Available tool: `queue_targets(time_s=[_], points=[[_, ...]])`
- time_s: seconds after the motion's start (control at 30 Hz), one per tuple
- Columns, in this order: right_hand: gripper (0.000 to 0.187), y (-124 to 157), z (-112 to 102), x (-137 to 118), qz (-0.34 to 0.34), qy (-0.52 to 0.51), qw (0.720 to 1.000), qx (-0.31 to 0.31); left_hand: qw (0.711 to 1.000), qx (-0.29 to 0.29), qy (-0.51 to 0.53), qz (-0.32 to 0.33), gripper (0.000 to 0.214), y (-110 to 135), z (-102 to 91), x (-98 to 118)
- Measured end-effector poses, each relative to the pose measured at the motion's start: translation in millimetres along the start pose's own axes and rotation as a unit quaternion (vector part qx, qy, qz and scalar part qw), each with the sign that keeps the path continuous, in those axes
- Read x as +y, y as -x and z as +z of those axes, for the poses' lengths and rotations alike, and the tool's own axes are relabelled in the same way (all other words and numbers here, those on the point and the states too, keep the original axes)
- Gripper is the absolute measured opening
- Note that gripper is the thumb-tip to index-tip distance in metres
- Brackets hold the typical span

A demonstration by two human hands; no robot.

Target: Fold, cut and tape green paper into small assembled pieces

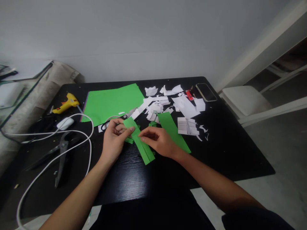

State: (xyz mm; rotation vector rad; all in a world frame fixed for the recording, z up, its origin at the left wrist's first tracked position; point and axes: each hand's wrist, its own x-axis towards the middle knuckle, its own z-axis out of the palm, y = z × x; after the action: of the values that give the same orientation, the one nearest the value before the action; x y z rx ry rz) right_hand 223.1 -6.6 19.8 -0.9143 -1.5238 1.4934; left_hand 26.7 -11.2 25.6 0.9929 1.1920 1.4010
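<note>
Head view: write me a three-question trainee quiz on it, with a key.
1. Which hand's thumb lies on the held green strip, near its far end?
2. True or false: the phone lies to the right of the white scraps.
3. What colour is the glue gun? A) red B) yellow C) white

Key: 1. The left hand. 2. True. 3. B.

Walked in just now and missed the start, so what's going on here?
A person's left hand holds a green paper strip, with the right hand at its edge. Another green piece lies by the right hand on the black table. Beyond are green sheets and scattered white paper scraps, with a yellow glue gun to the left.
</note>
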Motion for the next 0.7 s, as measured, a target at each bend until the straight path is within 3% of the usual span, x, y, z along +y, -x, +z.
queue_targets(time_s=[0.23,0.47,0.7], points=[[0.01,-0.8,-0.5,-1.7,-0.005,0.011,1.0,0.014,1.0,-0.007,-0.013,0.011,0.041,0.9,-0.3,2.9],[0.025,0.5,-2.6,-1.9,0.012,0.034,0.999,-0.002,1.0,-0.005,-0.012,0.0,0.042,3.5,1.6,6.2],[0.017,-0.6,-3.3,3.9,-0.004,0.008,1.0,-0.019,1.0,-0.007,-0.015,-0.002,0.041,4.7,3.2,6.4]])
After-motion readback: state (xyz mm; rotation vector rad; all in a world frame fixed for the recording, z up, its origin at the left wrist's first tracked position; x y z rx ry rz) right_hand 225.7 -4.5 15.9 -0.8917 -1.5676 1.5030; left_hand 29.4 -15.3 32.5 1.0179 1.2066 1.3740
